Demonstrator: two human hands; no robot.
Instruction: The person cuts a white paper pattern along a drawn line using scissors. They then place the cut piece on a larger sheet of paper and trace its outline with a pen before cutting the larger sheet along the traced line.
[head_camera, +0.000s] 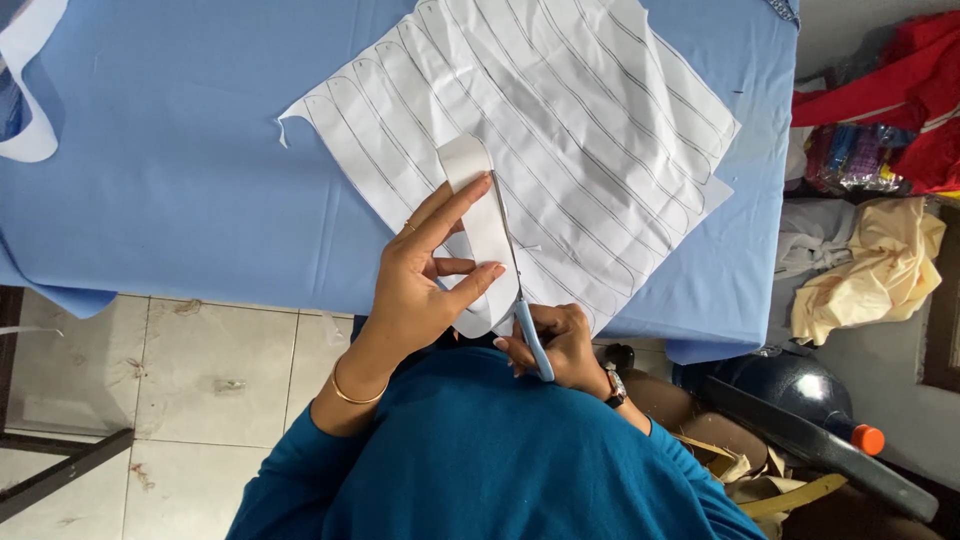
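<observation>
Both hands work at the near edge of the blue-covered table (180, 180). Left hand (425, 285) pinches a long, round-ended white strip (478, 215) between thumb and fingers, index finger stretched along it, apparently to keep the limp piece taut and lifted away from the blades. Right hand (560, 345) is closed around the light-blue handles of the scissors (515, 270), whose slim blades run up along the strip's right side, following a drawn line. That strip is partly cut from a large white sheet (560, 130) marked with rows of the same long curved outlines, lying across the middle of the table toward its far edge. At the table's far left corner lies a curled white offcut (30, 120). Beyond the right edge, yellow cloth (870, 270) and red cloth (900, 90) are heaped.
</observation>
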